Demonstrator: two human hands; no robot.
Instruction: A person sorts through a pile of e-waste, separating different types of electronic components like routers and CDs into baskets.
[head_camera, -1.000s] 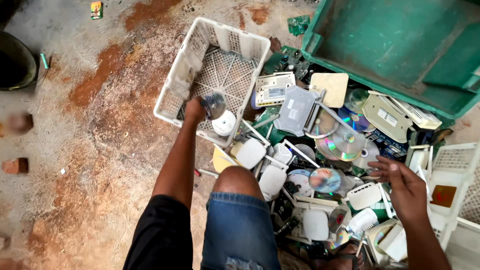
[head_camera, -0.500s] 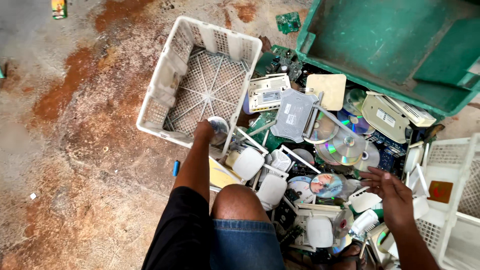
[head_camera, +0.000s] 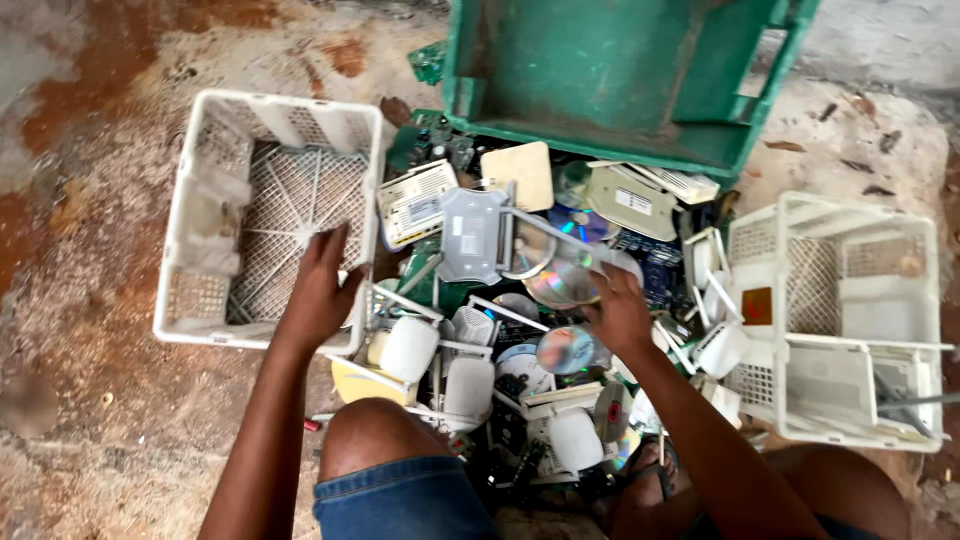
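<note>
From the head view we see our left hand (head_camera: 318, 290) spread flat, holding nothing, over the near rim of the white lattice crate (head_camera: 200, 215) at left — our right hand (head_camera: 618, 308) pinches a glossy disc (head_camera: 562, 280) above the plastic scrap pile (head_camera: 500, 380).

left white crate (head_camera: 205, 262) open and bare inside; dirt floor (head_camera: 90, 400) beside it free. scrap pile (head_camera: 520, 330) crowds the gap between crates; green bin (head_camera: 620, 80) blocks beyond.

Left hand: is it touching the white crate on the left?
Touching. In the head view the left hand lies across the white crate's near right corner, fingers over its rim.
</note>
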